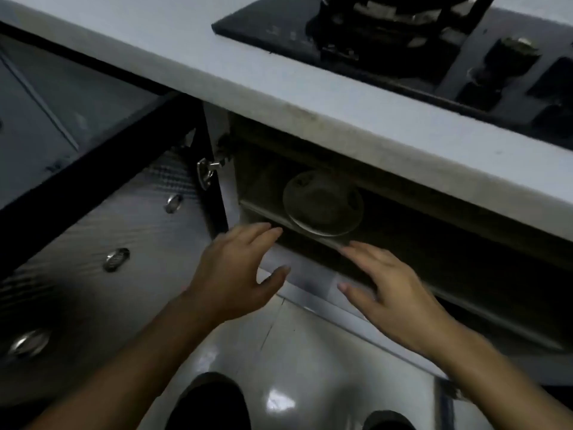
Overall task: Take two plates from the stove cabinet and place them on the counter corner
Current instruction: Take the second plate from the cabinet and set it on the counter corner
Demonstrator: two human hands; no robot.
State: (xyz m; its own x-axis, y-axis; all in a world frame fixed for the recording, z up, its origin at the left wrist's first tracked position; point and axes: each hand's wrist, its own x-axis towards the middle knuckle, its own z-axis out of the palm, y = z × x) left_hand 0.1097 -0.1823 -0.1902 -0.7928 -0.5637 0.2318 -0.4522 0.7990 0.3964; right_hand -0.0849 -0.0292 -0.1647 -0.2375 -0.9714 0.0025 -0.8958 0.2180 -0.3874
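The cabinet under the stove stands open. On its shelf (266, 214) sits a round plate (322, 203), dim in the shadow; how many plates are stacked there I cannot tell. My left hand (238, 271) reaches toward the shelf edge just left of and below the plate, fingers straight and spread, holding nothing. My right hand (384, 287) is stretched out to the right of it, fingertips near the shelf front under the plate, also empty. Neither hand touches the plate.
The open cabinet door (102, 243) with metal fittings swings out on the left. The white counter (279, 88) overhangs above, carrying a black gas stove (387, 35). Tiled floor (294, 352) and my dark shoes lie below.
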